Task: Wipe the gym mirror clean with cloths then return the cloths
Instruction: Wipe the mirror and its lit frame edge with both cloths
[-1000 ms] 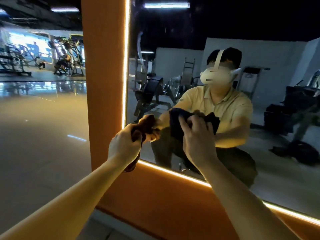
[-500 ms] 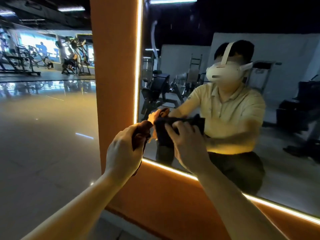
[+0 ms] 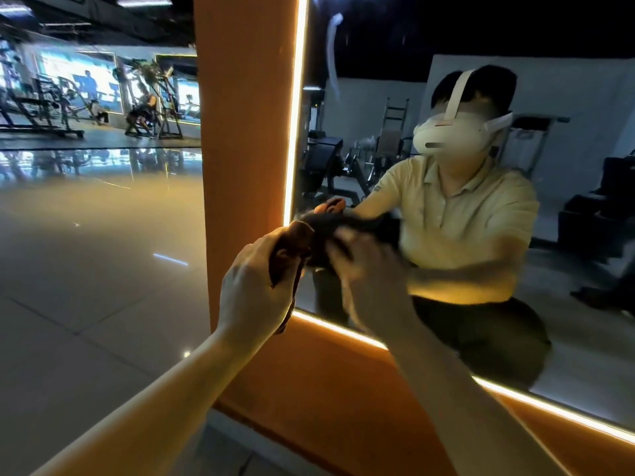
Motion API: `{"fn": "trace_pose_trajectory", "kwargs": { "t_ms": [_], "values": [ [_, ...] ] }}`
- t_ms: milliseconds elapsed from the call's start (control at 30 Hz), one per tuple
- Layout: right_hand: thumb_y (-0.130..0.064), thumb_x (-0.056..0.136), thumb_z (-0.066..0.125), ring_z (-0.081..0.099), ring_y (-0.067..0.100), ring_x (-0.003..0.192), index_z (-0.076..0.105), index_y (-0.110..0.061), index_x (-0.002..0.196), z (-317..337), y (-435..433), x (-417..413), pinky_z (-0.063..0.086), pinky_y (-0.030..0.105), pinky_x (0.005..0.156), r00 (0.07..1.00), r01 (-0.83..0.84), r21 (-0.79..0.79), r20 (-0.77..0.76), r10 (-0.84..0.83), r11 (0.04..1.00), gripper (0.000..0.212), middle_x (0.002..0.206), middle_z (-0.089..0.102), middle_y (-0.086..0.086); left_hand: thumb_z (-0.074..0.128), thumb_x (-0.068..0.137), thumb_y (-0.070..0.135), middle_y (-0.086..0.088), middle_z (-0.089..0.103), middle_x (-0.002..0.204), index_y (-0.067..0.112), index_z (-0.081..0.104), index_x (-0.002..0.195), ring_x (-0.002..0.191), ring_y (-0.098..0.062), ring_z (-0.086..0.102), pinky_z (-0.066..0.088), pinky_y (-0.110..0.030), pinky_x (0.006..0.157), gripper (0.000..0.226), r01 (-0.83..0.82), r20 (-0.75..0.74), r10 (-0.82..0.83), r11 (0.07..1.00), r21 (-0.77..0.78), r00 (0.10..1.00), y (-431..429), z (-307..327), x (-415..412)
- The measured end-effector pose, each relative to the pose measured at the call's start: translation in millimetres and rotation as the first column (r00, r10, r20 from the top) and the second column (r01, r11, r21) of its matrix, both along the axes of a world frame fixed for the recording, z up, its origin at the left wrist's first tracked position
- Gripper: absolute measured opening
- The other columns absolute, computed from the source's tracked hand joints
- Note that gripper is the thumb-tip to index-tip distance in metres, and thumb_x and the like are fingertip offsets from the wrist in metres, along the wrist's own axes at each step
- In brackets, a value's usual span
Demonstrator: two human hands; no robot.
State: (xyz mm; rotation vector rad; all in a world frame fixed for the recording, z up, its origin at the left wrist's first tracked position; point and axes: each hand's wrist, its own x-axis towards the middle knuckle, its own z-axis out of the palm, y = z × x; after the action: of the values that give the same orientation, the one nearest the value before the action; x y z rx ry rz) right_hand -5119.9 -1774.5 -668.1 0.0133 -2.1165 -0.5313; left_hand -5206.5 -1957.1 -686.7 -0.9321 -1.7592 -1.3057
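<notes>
Head view, lower left corner of a large frameless wall mirror [image 3: 378, 63], bordered by a glowing warm-white light strip [image 3: 295, 132] and set in a broad orange wall panel [image 3: 240, 132].

The left hand [image 3: 256, 286] is raised just in front of the panel's edge. Its fingers [image 3: 271, 249] are clenched round a bunched rust-brown cloth [image 3: 292, 245], a tail of which hangs below the fist. This cloth appears to lie at the very edge of the glass, though contact cannot be confirmed.

The right hand [image 3: 369, 269] is smeared by blur. It lies over a dark, nearly black cloth [image 3: 323, 231] that is against the glass just right of the light strip. Whether its fingers are flat on the cloth or curled into it cannot be told.

The two cloths lie just beside each other. A pale streak [image 3: 331, 46] shows high on the glass, well above both hands.

Step in hand, by judgement: wiping, at the mirror's lower left corner; the return of the cloths is not yet begun.

The next move likely calls for firm, even pressure with the dark cloth, in strokes carried across or up the glass from this corner, and for a reach toward the upper streak.

Beyond the panel lie a glossy tiled floor [image 3: 86, 269] and distant gym machines [image 3: 151, 111].
</notes>
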Motion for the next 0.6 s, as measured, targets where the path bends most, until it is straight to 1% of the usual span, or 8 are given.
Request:
{"fn": "trace_pose_trajectory", "kwargs": {
  "t_ms": [67, 133, 233, 300, 367, 433, 500, 600],
  "values": [
    [-0.021, 0.103, 0.048, 0.036, 0.033, 0.145, 0.049, -0.013, 0.152, 36.2, 9.5, 0.8, 0.030, 0.044, 0.115, 0.971, 0.054, -0.114, -0.228, -0.079, 0.992, 0.049, 0.163, 0.035, 0.014, 0.069, 0.100, 0.031, 0.029, 0.055, 0.116, 0.020, 0.060, 0.133, 0.107, 0.011, 0.050, 0.038, 0.001, 0.092, 0.036, -0.012, -0.051, 0.013, 1.000, 0.007, 0.999, -4.5, 1.3, -2.5],
    [-0.029, 0.109, 0.037, 0.020, 0.033, 0.157, 0.033, -0.010, 0.161, 37.4, 8.4, 2.6, 0.017, 0.048, 0.128, 0.973, 0.085, -0.163, -0.200, -0.117, 0.983, 0.056, 0.172, 0.018, 0.012, 0.067, 0.100, 0.029, 0.025, 0.058, 0.117, 0.020, 0.060, 0.132, 0.105, 0.010, 0.053, 0.038, 0.001, 0.094, 0.034, -0.016, -0.019, 0.016, 1.000, 0.021, 1.000, -9.5, 2.2, -5.6],
    [-0.031, 0.103, 0.055, 0.025, 0.028, 0.157, 0.037, -0.013, 0.160, -1.8, -12.7, 10.5, 0.015, 0.044, 0.129, 0.988, 0.042, -0.049, 0.148, -0.034, 0.998, 0.063, 0.169, 0.032, 0.010, 0.065, 0.097, 0.033, 0.020, 0.064, 0.109, 0.020, 0.062, 0.123, 0.099, 0.006, 0.062, 0.046, -0.007, 0.087, 0.029, 0.042, 0.069, -0.045, 0.998, 0.046, 0.997, -14.1, 1.3, -6.8],
    [-0.030, 0.102, 0.054, 0.036, 0.023, 0.153, 0.036, -0.021, 0.162, -19.3, -22.5, 16.9, 0.022, 0.038, 0.128, 0.917, 0.022, 0.025, 0.397, -0.030, 0.999, 0.064, 0.168, 0.035, 0.000, 0.064, 0.096, 0.033, 0.016, 0.068, 0.100, 0.021, 0.061, 0.115, 0.093, -0.007, 0.069, 0.056, -0.021, 0.080, 0.022, 0.210, 0.181, -0.217, 0.976, 0.056, 0.959, -14.4, 1.4, -4.2],
    [-0.016, 0.104, 0.046, 0.042, 0.023, 0.148, 0.034, -0.021, 0.162, -14.2, -23.3, 21.7, 0.026, 0.038, 0.125, 0.872, -0.044, -0.203, 0.469, 0.136, 0.978, 0.060, 0.167, 0.036, -0.002, 0.062, 0.097, 0.030, 0.005, 0.073, 0.097, 0.022, 0.062, 0.112, 0.089, -0.019, 0.073, 0.060, -0.029, 0.071, 0.017, 0.454, 0.341, -0.461, 0.885, 0.105, 0.819, -10.4, 0.6, 4.3],
    [-0.007, 0.106, 0.044, 0.047, 0.020, 0.142, 0.047, -0.016, 0.154, -0.7, -27.0, 28.5, 0.035, 0.039, 0.119, 0.848, -0.156, -0.589, 0.333, 0.414, 0.793, 0.048, 0.154, 0.052, 0.001, 0.061, 0.098, 0.029, 0.000, 0.074, 0.104, 0.019, 0.062, 0.118, 0.096, -0.022, 0.074, 0.060, -0.027, 0.078, 0.022, 0.597, 0.412, -0.609, 0.783, 0.175, 0.678, -1.8, 1.0, 12.4],
    [-0.007, 0.110, 0.042, 0.056, 0.015, 0.133, 0.057, -0.016, 0.144, 8.4, -33.4, 39.1, 0.045, 0.041, 0.114, 0.790, -0.238, -0.868, 0.087, 0.607, 0.435, 0.038, 0.138, 0.063, 0.001, 0.064, 0.096, 0.036, -0.007, 0.073, 0.112, 0.016, 0.061, 0.125, 0.106, -0.026, 0.073, 0.060, -0.032, 0.085, 0.036, 0.657, 0.451, -0.695, 0.704, 0.269, 0.560, 9.3, 5.3, 19.9],
    [-0.007, 0.110, 0.037, 0.060, 0.012, 0.129, 0.055, -0.028, 0.145, 16.4, -42.4, 45.6, 0.052, 0.035, 0.107, 0.777, -0.218, -0.975, -0.146, 0.612, 0.045, 0.044, 0.136, 0.063, -0.001, 0.066, 0.091, 0.047, -0.006, 0.066, 0.122, 0.027, 0.065, 0.125, 0.114, -0.030, 0.069, 0.059, -0.045, 0.096, 0.040, 0.657, 0.419, -0.728, 0.679, 0.328, 0.543, 24.5, 8.8, 28.3]
  ]
}}
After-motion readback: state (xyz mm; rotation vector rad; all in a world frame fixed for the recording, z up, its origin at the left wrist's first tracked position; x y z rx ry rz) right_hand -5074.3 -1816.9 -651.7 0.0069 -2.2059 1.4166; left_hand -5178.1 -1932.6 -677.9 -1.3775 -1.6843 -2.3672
